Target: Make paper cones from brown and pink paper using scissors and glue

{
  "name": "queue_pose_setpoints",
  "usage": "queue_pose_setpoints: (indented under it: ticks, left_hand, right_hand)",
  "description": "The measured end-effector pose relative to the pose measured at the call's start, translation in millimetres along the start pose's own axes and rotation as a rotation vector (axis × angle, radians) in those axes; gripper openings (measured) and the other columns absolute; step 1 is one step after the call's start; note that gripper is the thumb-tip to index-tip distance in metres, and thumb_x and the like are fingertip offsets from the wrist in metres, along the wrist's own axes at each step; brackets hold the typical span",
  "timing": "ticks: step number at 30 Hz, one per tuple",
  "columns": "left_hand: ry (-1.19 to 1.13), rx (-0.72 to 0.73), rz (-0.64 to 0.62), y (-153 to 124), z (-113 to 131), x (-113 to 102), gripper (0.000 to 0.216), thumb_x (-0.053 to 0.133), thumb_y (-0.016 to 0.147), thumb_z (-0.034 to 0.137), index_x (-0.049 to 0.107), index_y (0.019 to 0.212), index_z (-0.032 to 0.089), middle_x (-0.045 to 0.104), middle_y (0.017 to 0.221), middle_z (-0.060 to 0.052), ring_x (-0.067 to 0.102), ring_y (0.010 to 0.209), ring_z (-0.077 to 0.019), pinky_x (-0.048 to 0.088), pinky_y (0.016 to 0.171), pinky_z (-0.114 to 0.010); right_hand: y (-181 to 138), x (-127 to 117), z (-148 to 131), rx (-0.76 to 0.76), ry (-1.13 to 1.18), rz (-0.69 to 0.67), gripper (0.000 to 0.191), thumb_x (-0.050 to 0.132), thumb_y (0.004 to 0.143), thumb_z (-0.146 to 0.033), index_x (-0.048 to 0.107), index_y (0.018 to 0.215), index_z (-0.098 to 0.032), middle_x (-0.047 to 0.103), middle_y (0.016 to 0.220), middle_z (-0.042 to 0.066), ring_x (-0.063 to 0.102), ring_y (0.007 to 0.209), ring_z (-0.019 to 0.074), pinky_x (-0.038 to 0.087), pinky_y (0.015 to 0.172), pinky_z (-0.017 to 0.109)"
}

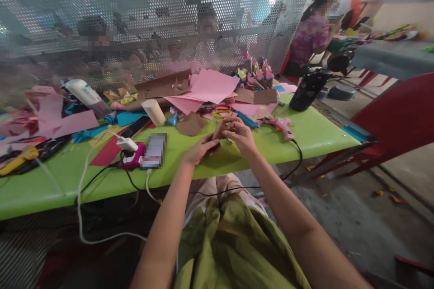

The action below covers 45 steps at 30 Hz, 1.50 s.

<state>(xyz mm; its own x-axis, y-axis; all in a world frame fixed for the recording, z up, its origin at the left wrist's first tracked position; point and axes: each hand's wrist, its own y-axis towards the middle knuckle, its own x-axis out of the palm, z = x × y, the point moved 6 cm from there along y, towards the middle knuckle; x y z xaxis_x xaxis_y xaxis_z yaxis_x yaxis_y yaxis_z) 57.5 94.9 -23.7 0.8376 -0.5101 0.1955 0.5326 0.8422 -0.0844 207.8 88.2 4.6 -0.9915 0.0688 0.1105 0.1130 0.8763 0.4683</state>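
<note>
My left hand [200, 150] and my right hand [241, 135] meet over the green table [315, 133], near its front edge. Both have their fingers curled round a small brown paper piece [219, 132] held between them. A larger brown paper cut-out [191, 124] lies just behind my hands. A pink glue gun [281, 126] rests to the right of my right hand, its black cord running off the table edge.
Pink paper sheets [210, 86], cardboard and small paper figures [256, 73] pile at the back. A phone [154, 150], charger plugs and cables lie left. A black bottle [308, 90] stands at the right corner, beside a red chair [396, 117]. People sit behind a perforated screen.
</note>
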Motion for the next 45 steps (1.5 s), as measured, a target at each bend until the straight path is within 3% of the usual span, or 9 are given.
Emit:
queue_pose_setpoints:
  ticks: [5,11,14,20,25,34,39,45]
  left_hand:
    - [-0.010,0.099,0.116,3,3,-10,0.051,0.075,0.075,0.053,0.070,0.109,0.015,0.066,0.072,-0.002,0.056,0.060,-0.0108,0.034,0.050,-0.021]
    - [0.032,0.108,0.059,4,4,-11,0.055,0.075,0.078,0.043,0.069,0.125,0.016,0.071,0.075,-0.003,0.055,0.060,-0.0104,0.038,0.056,-0.022]
    - [0.075,0.112,0.048,5,5,-10,0.056,0.076,0.078,0.041,0.068,0.128,0.015,0.070,0.074,-0.003,0.053,0.058,-0.0099,0.037,0.055,-0.022]
    - [0.167,0.200,0.104,2,12,-12,0.049,0.071,0.083,0.046,0.068,0.121,0.015,0.069,0.071,-0.001,0.054,0.057,-0.0093,0.042,0.056,-0.022]
    - [0.165,0.237,0.105,2,13,-10,0.046,0.082,0.073,0.038,0.068,0.111,0.016,0.076,0.092,-0.007,0.069,0.084,-0.0171,0.052,0.067,-0.025]
    - [0.213,0.303,0.250,5,13,-14,0.031,0.075,0.078,0.035,0.070,0.100,0.014,0.077,0.089,-0.008,0.073,0.086,-0.0196,0.055,0.066,-0.026]
    - [0.402,0.379,0.294,1,17,-11,0.024,0.068,0.085,0.030,0.073,0.104,0.016,0.077,0.091,-0.007,0.072,0.082,-0.0183,0.056,0.074,-0.029]
    - [0.651,0.466,0.266,-3,26,1,0.034,0.063,0.090,0.025,0.072,0.122,0.022,0.076,0.110,-0.009,0.070,0.094,-0.0220,0.052,0.087,-0.033]
  right_hand:
    - [2,-12,12,0.067,0.049,0.168,0.030,0.084,0.065,-0.047,0.065,0.064,-0.023,0.061,0.108,0.007,0.058,0.103,0.0250,0.049,0.078,0.035]
    - [4,-18,19,0.062,-0.033,0.225,0.032,0.080,0.069,-0.049,0.063,0.060,-0.023,0.063,0.101,0.007,0.057,0.106,0.0253,0.045,0.096,0.040]
    - [5,-19,21,0.063,-0.052,0.222,0.032,0.079,0.070,-0.049,0.063,0.060,-0.023,0.064,0.096,0.006,0.058,0.104,0.0247,0.044,0.097,0.040]
    - [5,-24,27,0.086,-0.005,0.293,0.035,0.080,0.066,-0.046,0.057,0.054,-0.023,0.062,0.087,0.005,0.057,0.089,0.0210,0.046,0.085,0.036]
    - [5,-29,31,0.089,-0.006,0.345,0.037,0.076,0.070,-0.048,0.054,0.056,-0.022,0.061,0.087,0.004,0.055,0.082,0.0183,0.045,0.077,0.034]
    - [2,-29,26,0.071,-0.069,0.370,0.041,0.075,0.073,-0.049,0.051,0.054,-0.023,0.061,0.093,0.005,0.057,0.095,0.0210,0.047,0.083,0.034]
    - [0,-29,18,0.032,-0.149,0.391,0.043,0.073,0.076,-0.052,0.050,0.054,-0.023,0.061,0.094,0.005,0.056,0.098,0.0214,0.047,0.085,0.034]
    - [1,-28,22,0.073,-0.059,0.396,0.043,0.076,0.072,-0.051,0.050,0.053,-0.023,0.059,0.092,0.004,0.055,0.088,0.0198,0.047,0.074,0.033]
